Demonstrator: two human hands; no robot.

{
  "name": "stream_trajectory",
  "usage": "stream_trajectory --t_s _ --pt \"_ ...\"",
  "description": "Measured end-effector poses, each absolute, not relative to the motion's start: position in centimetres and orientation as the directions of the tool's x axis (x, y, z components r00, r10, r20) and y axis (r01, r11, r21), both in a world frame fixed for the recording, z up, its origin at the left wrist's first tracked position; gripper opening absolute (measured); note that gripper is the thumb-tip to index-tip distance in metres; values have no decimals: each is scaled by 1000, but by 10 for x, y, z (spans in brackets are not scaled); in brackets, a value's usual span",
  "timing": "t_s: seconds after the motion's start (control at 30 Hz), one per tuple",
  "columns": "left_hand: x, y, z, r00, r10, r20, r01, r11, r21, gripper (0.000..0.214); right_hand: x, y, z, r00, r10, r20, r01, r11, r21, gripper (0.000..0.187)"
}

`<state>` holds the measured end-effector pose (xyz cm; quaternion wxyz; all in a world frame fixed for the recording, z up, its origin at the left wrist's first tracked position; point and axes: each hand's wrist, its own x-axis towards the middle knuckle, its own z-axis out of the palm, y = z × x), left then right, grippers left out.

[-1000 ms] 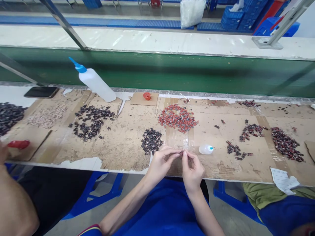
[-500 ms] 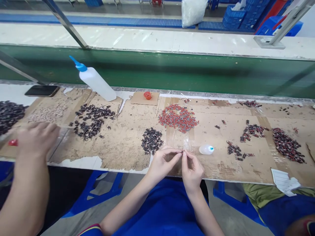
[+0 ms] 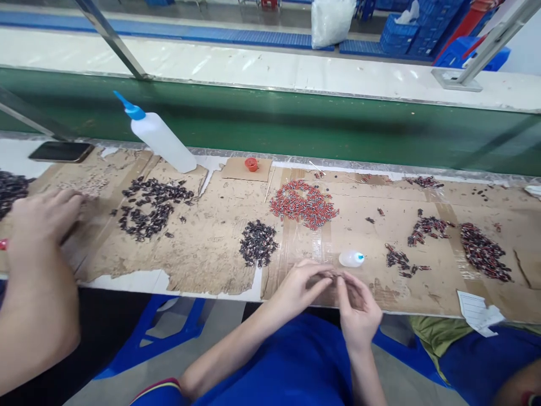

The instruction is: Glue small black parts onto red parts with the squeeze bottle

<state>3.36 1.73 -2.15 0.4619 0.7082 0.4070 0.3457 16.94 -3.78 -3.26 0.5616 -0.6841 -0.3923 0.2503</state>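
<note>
My left hand and my right hand meet fingertip to fingertip over the front edge of the cardboard-covered bench. Both pinch one tiny dark part, too small to name. A small clear bottle with a blue tip lies on its side just beyond my right hand. A pile of dark small parts sits left of my left hand. Farther back lies a pile of red and silver parts.
A co-worker's hand rests on the cardboard at the left, beside scattered dark parts. A white squeeze bottle with a blue nozzle leans at the back, a phone far left. More dark piles lie right. A green conveyor runs behind.
My joined hands have shifted right and slightly nearer in the picture. The co-worker's hand came in over the cardboard at the left and moved farther onto it, covering the red object there.
</note>
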Motion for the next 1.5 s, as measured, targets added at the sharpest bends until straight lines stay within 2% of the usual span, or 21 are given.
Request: stream_trajectory --t_s 0.1,0.13,0.27,0.37,0.47,0.57,0.63,0.7,0.77,0.87,0.93,1.03,1.13,1.33,1.4,1.5 --pt "27 24 -26 420 885 202 468 -402 787 20 202 -37 -32 768 617 175 305 -112 -946 33" --pt "21 27 -27 393 894 217 559 -419 715 22 213 -35 -32 777 593 211 329 -97 -939 39" --pt "-13 39 -25 347 915 203 785 -402 471 45 238 -18 -34 572 744 345 519 -3 -855 65" --pt "-30 46 -23 349 924 157 839 -383 387 44 239 -8 -38 384 823 418 694 41 -718 75" --pt "-36 50 -24 343 930 131 854 -367 370 44 230 -3 -42 229 843 487 820 102 -563 69" --pt "-33 53 -24 360 921 152 838 -390 382 46 222 0 -46 161 852 499 844 143 -517 51" --pt "-29 52 -24 367 913 180 815 -409 412 43 218 2 -47 170 862 478 814 151 -561 38" --pt "-21 50 -24 372 906 200 779 -422 463 34 215 2 -48 198 879 434 737 158 -657 30" --pt "-11 47 -26 385 902 194 734 -427 528 23 212 1 -48 257 902 348 599 134 -789 29" --pt "3 43 -32 386 909 158 691 -398 603 13 210 -4 -48 364 917 161 304 47 -952 31" --pt "8 41 -37 345 925 161 700 -368 613 10 210 -6 -47 403 913 67 139 12 -990 33" --pt "6 38 -41 269 939 212 730 -343 592 5 210 -7 -42 431 902 14 0 16 -1000 35" --pt "-3 37 -42 261 936 237 730 -352 586 3 207 -3 -35 501 865 -37 -83 5 -997 35" --pt "-14 37 -43 372 900 228 667 -430 608 12 192 5 -38 582 803 -132 -176 -34 -984 35" --pt "-13 37 -44 359 902 239 659 -427 619 12 187 6 -40 580 802 -141 -165 -53 -985 33" --pt "-12 37 -45 302 924 235 663 -381 645 10 179 8 -37 556 826 -100 -46 -89 -995 33"
